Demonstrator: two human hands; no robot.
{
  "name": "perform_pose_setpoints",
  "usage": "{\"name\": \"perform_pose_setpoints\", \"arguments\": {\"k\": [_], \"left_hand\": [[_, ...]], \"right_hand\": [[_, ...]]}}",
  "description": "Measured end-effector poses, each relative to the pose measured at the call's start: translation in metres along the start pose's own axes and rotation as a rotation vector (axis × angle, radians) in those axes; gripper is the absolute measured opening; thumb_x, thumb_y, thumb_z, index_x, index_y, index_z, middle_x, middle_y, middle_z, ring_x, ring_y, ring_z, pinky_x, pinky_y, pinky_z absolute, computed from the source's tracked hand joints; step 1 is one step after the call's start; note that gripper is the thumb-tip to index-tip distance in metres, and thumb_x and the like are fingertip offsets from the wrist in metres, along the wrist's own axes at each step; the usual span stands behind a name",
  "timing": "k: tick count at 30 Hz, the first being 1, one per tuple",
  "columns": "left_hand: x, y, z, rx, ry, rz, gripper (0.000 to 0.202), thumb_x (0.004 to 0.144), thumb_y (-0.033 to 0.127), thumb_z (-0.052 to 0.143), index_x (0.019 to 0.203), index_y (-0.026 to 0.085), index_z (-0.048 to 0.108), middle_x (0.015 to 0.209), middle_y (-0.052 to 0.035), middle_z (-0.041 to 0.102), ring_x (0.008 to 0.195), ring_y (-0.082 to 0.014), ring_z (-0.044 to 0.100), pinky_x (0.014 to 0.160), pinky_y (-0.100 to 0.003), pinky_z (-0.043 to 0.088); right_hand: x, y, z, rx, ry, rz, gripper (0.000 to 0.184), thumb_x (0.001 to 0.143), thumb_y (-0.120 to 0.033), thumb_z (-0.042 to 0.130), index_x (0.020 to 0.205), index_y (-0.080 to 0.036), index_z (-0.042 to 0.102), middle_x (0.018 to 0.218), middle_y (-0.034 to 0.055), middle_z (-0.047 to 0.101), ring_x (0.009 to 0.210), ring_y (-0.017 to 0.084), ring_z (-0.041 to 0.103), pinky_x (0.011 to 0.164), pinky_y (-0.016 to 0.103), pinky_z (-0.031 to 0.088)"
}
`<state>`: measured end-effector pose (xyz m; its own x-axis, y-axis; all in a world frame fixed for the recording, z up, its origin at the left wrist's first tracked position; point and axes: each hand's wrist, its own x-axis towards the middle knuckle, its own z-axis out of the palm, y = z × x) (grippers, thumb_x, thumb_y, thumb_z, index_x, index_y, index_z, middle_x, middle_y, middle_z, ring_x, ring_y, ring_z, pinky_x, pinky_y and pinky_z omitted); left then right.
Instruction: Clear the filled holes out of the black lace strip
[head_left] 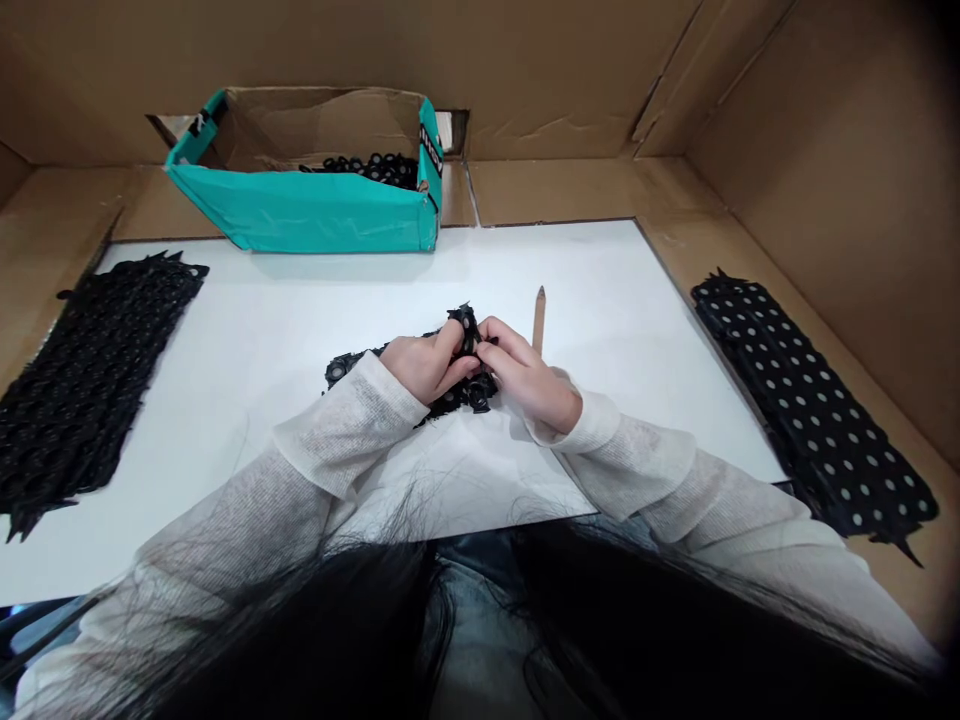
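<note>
both hands meet at the middle of a white work surface (247,340). left hand (427,365) is curled closed around a strip of black eyelet pieces (471,385), fingers pinching its raised end; right hand (529,380) is closed on the same strip from the other side, fingertips touching the left's. the strip trails left under the left wrist. a wooden stick (538,318) lies just beyond the right hand. a pile of black strips (82,380) sits far left, a white-dotted black pile (810,400) far right, and a teal cardboard box (300,205) holding black rings stands at the back. judging by the grip, one piece is being worked loose from the strip; the next move seems to call for a firm pinch and a small twist.
</note>
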<state>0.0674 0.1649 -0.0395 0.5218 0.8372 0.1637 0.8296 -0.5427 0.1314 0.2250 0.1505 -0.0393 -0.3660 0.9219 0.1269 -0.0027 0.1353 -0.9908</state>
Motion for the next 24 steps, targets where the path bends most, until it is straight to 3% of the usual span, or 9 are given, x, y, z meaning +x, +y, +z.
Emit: {"name": "perform_pose_setpoints", "arguments": {"k": [7,15,20,24], "left_hand": [[-0.003,-0.005,0.003,-0.238,0.082,0.058,0.022,0.089,0.030,0.026,0.091,0.020,0.046,0.057,0.0000,0.057,0.050,-0.0159,0.056,0.048,-0.024,0.036],[-0.004,-0.001,0.003,-0.539,0.336,-0.151,0.023,0.089,0.030,0.029,0.070,0.021,0.039,0.052,0.0021,0.046,0.046,-0.0117,0.044,0.049,-0.024,0.035],[-0.002,0.008,0.007,-0.835,0.371,-0.271,0.024,0.086,0.030,0.029,0.065,0.022,0.035,0.049,0.0027,0.040,0.045,-0.0112,0.041,0.045,-0.025,0.034],[0.007,-0.001,0.000,-1.225,0.404,-0.441,0.023,0.083,0.030,0.029,0.062,0.022,0.027,0.045,0.0046,0.030,0.035,-0.0092,0.030,0.036,-0.024,0.025]], "right_hand": [[-0.001,0.001,0.003,-0.055,-0.031,-0.036,0.014,0.086,-0.019,0.039,0.073,-0.021,0.034,0.068,-0.0030,0.036,0.065,0.010,0.038,0.061,0.025,0.037],[0.004,0.009,0.007,0.307,-0.007,0.098,0.006,0.079,-0.023,0.042,0.076,-0.022,0.037,0.075,-0.0012,0.043,0.068,0.011,0.050,0.062,0.027,0.045],[0.004,0.005,0.007,0.329,0.001,0.097,0.007,0.077,-0.024,0.044,0.075,-0.021,0.039,0.071,-0.0006,0.044,0.066,0.012,0.051,0.060,0.028,0.046],[0.001,0.002,0.006,0.336,0.020,0.079,0.010,0.079,-0.025,0.043,0.071,-0.021,0.038,0.071,-0.0006,0.041,0.061,0.011,0.049,0.057,0.028,0.046]]}}
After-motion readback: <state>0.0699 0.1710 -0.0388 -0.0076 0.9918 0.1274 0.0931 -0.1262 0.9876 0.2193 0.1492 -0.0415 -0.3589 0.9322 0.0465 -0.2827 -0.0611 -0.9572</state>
